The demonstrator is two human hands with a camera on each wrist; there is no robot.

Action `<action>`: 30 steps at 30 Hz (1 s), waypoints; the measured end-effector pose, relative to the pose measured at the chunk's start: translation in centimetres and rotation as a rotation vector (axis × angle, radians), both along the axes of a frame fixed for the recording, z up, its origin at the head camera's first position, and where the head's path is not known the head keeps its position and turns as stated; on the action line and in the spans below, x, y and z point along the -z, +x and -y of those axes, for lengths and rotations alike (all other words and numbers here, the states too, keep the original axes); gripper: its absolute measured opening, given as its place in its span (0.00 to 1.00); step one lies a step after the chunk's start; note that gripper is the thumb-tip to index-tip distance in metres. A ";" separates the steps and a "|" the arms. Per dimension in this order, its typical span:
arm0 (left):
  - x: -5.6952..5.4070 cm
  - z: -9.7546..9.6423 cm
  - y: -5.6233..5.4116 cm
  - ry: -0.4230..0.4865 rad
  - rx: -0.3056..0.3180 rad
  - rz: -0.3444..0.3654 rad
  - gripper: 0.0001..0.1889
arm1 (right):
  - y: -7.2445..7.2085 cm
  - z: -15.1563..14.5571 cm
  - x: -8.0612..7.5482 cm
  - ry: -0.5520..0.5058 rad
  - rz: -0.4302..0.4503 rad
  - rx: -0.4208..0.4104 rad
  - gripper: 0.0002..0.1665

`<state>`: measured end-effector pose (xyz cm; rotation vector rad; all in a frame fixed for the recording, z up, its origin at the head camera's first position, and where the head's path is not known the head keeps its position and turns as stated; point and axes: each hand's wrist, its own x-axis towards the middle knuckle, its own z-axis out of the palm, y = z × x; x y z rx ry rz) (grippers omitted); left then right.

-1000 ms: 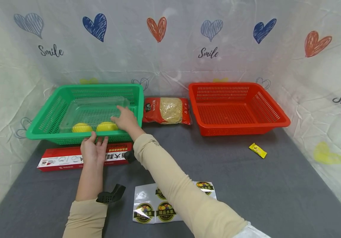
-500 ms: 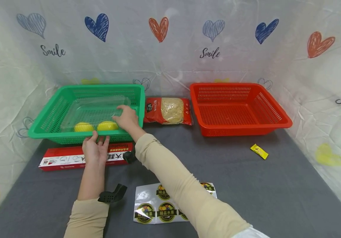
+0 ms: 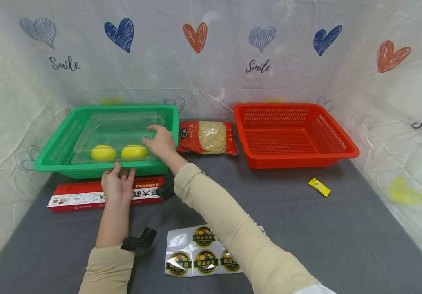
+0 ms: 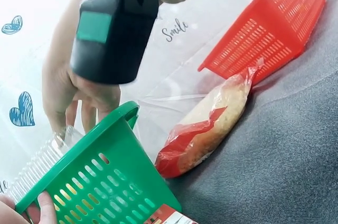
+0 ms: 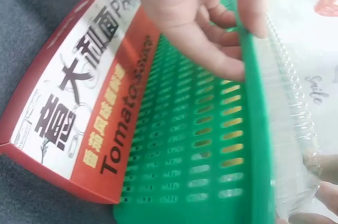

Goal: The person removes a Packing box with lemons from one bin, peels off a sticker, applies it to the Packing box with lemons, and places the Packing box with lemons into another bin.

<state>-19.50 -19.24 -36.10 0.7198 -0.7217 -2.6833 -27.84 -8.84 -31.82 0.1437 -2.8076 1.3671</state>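
Note:
My left hand [image 3: 117,187] grips the front rim of the green basket [image 3: 58,167], thumb over the edge and fingers curled under it, as the right wrist view also shows. Inside the basket, my right hand [image 3: 162,143] holds a clear plastic container [image 3: 122,124] by its right end. Two rounded yellow pieces [image 3: 134,152] show through the container near its front side. In the left wrist view the container's ribbed edge [image 4: 39,166] stands above the basket rim, and the right fingers reach down onto it.
A red pasta box [image 3: 74,200] lies before the green basket. A red noodle bag [image 3: 211,136] sits between that basket and the red basket [image 3: 302,156]. A small yellow packet [image 3: 319,187] lies at right. A sticker sheet [image 3: 185,245] lies partly under my right arm.
My right hand has risen slightly with the container, whose yellow pieces now show more fully above the front rim. My left hand has stayed on the basket.

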 end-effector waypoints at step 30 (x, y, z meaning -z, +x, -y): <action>0.0 0.2 0.2 -0.008 0.010 -0.008 0.12 | 0.6 -6.1 -4.3 -0.144 0.030 -0.192 0.26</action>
